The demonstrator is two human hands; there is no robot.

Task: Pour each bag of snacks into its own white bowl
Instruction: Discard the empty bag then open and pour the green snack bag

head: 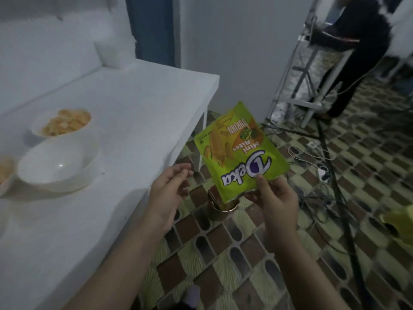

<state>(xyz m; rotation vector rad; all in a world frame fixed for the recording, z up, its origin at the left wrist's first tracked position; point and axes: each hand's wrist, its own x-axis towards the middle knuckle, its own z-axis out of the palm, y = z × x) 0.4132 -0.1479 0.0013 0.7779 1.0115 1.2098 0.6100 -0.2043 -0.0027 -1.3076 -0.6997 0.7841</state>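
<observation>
A green Deka Mini Bites snack bag (239, 151) hangs upside down off the table's right side, over the floor. My right hand (271, 198) pinches its lower edge between thumb and fingers. My left hand (171, 186) hovers just left of the bag with loosely bent fingers, holding nothing. On the white table (138, 104) stands an empty white bowl (59, 163). Behind it a second white bowl (63, 123) holds yellow-orange snacks. A third bowl (5, 173) with snacks is cut off at the left edge.
A small metal cup (221, 209) stands on the patterned floor below the bag. Cables and a power strip (324, 173) lie on the floor to the right. A person in dark clothes (357, 52) stands by a metal stand at the back right. A yellow-green object (400, 222) sits at the right edge.
</observation>
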